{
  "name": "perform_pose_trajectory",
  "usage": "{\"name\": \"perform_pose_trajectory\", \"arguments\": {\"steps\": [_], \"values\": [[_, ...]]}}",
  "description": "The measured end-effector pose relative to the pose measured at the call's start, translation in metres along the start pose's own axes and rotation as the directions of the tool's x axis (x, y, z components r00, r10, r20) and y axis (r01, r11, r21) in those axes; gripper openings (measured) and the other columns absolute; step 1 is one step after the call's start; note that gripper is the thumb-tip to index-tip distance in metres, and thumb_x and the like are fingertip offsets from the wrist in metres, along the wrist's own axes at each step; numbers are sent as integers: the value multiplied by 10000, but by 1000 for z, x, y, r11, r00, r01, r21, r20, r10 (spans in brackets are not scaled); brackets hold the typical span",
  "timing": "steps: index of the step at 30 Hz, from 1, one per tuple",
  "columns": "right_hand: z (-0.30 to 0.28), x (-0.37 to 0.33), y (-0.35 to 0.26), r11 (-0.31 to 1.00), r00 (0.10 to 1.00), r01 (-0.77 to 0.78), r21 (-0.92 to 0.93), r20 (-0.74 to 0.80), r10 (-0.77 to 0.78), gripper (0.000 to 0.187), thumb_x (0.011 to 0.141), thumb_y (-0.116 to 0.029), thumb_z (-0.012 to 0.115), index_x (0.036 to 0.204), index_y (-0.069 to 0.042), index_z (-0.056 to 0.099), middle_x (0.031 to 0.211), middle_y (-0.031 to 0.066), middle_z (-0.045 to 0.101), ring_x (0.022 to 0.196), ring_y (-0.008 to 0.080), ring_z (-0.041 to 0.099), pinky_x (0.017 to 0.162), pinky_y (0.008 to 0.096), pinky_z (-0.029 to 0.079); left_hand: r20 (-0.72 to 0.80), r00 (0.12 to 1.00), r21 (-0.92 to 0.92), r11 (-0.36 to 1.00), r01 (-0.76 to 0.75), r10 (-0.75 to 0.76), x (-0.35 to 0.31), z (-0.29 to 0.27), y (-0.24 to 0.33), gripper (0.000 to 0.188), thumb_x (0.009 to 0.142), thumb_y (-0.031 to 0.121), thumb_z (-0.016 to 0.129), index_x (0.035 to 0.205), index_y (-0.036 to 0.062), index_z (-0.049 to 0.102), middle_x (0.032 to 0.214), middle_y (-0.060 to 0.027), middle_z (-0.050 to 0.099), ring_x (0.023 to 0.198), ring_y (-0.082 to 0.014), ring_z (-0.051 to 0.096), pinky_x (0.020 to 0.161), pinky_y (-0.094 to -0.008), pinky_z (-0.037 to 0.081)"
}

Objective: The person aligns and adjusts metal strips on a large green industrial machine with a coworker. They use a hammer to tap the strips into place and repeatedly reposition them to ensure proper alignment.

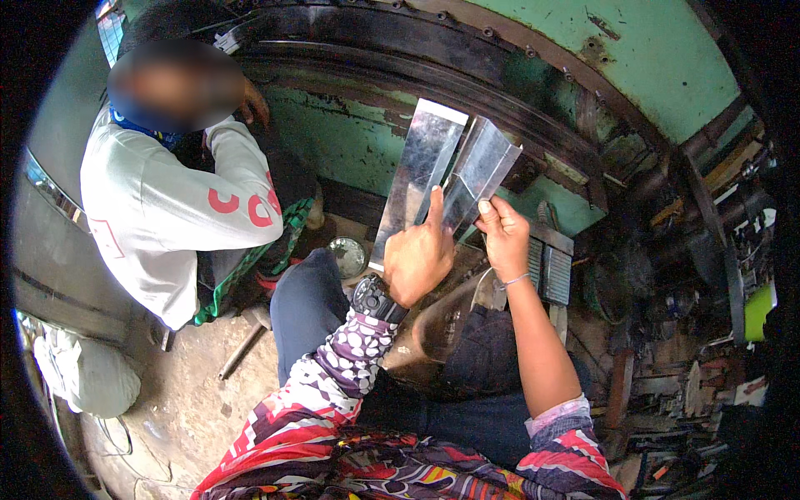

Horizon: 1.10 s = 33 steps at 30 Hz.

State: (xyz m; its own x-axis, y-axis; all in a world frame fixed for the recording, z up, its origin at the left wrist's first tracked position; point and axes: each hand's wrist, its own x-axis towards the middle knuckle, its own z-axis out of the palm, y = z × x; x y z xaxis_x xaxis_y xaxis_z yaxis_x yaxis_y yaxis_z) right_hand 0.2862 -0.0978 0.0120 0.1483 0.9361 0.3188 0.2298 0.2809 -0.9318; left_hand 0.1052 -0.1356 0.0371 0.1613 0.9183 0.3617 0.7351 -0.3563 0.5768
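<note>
My left hand [419, 260] is curled at the lower part of a flat, shiny sheet-metal strip [417, 171], its index finger stretched out along the strip's right edge. The fingers underneath are hidden, but the strip appears gripped there. Between the thumb and fingers of my right hand [505, 237] is the lower right edge of a bent sheet-metal piece [485, 167] with lengthwise folds. Both metal pieces are tilted up side by side, close together, with a narrow gap near their upper ends.
Another person in a white long-sleeved top [167, 192] sits at the left with arms folded. Ahead stands a green, rust-worn machine frame [350, 137]. A round metal tin [347, 257] and a metal bar [242, 352] are on the floor. Scrap metal [692, 392] is piled at the right.
</note>
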Motion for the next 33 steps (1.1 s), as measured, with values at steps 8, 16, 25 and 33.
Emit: {"name": "perform_pose_trajectory", "arguments": {"steps": [8, 16, 25, 33], "values": [[8, 3, -7, 996, 998, 49, -73, -24, -51, 340, 1036, -290, 647, 1140, 28, 707, 821, -30, 610, 739, 78, 519, 685, 255, 466, 68, 995, -79, 994, 82, -77, 11, -7, 2, 716, 956, 229, 602, 1575, 84, 272, 746, -273, 684, 662, -468, 680, 619, -559, 539], [13, 1, -12, 998, 999, 35, -44, -40, -37, 348, 1036, -275, 646, 1213, 19, 704, 824, -29, 622, 741, 80, 531, 691, 257, 476, 56, 997, -108, 993, 51, -45, 13, -9, -1, 698, 961, 217, 596, 1574, 95, 285, 747, -270, 684, 672, -471, 677, 631, -563, 537], [9, 3, -5, 998, 999, -23, -53, -26, 22, 410, 1024, -301, 680, 1261, 33, 687, 1009, 5, 687, 853, 81, 608, 776, 271, 553, 61, 996, -92, 993, 72, -67, 15, -6, -1, 695, 959, 219, 596, 1572, 101, 291, 750, -265, 688, 682, -469, 680, 636, -565, 536], [7, 1, -8, 985, 998, 35, -171, -38, -42, 376, 1038, -326, 638, 1177, 16, 710, 901, 62, 712, 828, 124, 606, 798, 304, 513, 75, 993, -79, 992, 97, -91, 15, -13, 4, 685, 945, 202, 602, 1541, 7, 326, 730, -267, 690, 674, -439, 699, 646, -563, 547]]}}
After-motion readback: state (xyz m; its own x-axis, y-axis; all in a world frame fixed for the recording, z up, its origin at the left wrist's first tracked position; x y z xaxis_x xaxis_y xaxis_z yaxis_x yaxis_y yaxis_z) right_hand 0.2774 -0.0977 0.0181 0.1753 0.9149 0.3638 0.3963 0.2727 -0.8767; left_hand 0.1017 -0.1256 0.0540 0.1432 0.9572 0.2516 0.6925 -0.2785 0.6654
